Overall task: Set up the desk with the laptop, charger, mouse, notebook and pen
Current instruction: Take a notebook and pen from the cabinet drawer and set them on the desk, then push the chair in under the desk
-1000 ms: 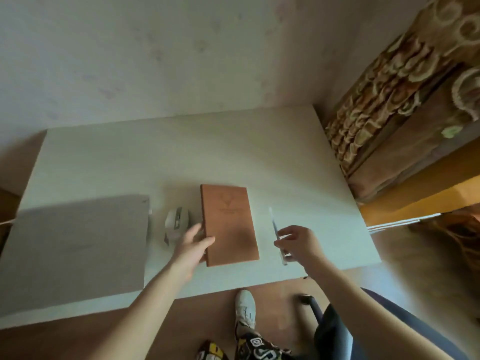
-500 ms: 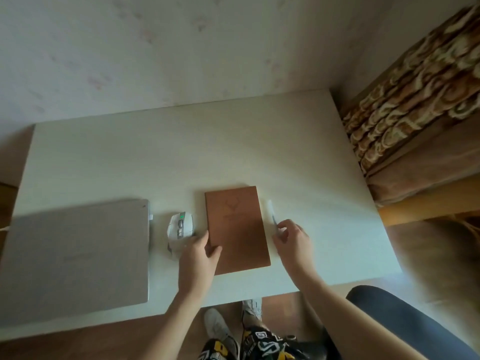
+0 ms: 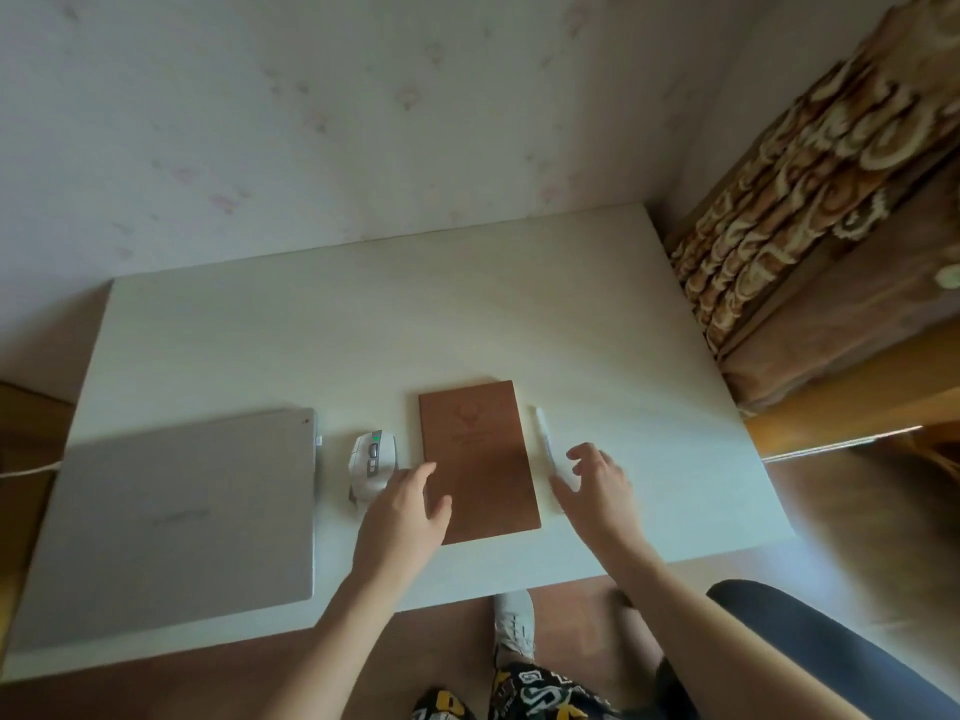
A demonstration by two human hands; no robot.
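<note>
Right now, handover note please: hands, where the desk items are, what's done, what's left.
Left hand: open, fingers at the notebook's near-left edge; contact unclear.
Right hand: open, beside the pen, holding nothing.
On the desk, left to right: closed laptop, mouse, notebook, pen.
A white cable runs off the laptop's left side; the charger itself is not in view.
Done: laptop, mouse, notebook, pen laid out.
Left: confirm the charger; perhaps open the laptop.

Nothing can be read outright — the laptop (image 3: pixel 171 517) lid bears a faint wordmark at its centre, too blurred to make out; the notebook (image 3: pixel 478 459) cover carries an embossed emblem toward 12 o'clock with illegible lines beneath.
</note>
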